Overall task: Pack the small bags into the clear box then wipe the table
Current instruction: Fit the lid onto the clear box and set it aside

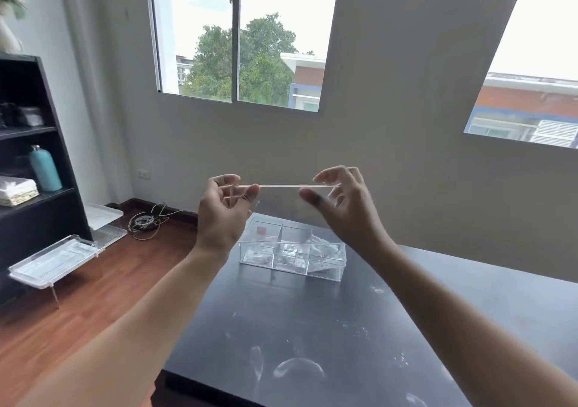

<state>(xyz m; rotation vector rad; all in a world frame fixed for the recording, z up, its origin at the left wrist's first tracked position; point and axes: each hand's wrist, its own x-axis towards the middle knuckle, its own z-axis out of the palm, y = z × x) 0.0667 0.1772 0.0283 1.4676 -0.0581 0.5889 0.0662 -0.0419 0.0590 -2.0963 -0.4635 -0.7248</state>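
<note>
Both hands hold a clear lid (289, 186) edge-on in the air above the clear box (292, 255). Left hand (223, 211) pinches its left end, right hand (341, 202) grips the right end. Box sits on dark table (312, 328), far side, small bags (289, 255) inside its compartments. White smudges (297, 367) on near tabletop.

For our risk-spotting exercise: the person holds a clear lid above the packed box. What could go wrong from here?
1. The lid is held only at its ends by the left hand and right hand; it might slip and drop onto the box.
2. White smudges on the table remain unwiped.
</note>
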